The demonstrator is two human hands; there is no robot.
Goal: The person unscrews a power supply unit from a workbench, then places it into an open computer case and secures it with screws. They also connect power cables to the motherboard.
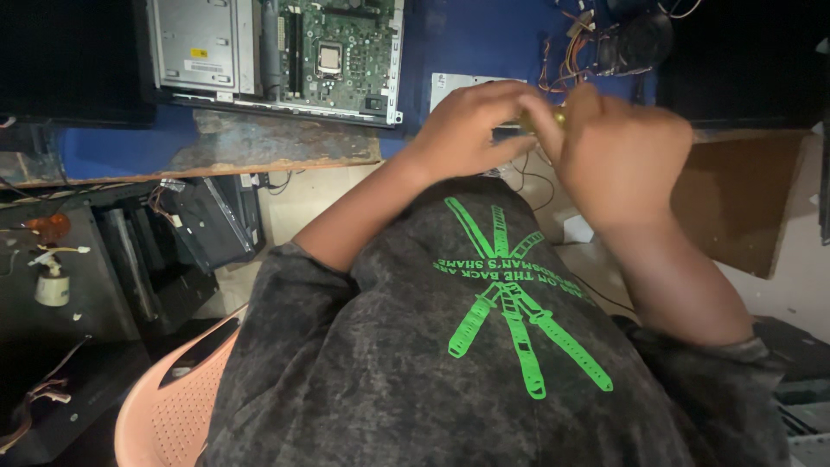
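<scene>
Head view has both your hands up together in the upper middle of the frame, just in front of your chest. Your left hand [471, 130] is curled with its fingers closed around one small yellowish thing [546, 118]; it sits right between the two hands and is too hidden to say what it is. Your right hand [624, 160] is wrapped shut and pressed against the same thing from the other side.

On the blue bench [484, 39] at the top there's one open computer case [277, 54] with one green motherboard [341, 47] in it, plus one black fan [635, 41] with a bundle of coloured wires at upper right. One pinkish plastic chair [169, 406] shows at lower left.
</scene>
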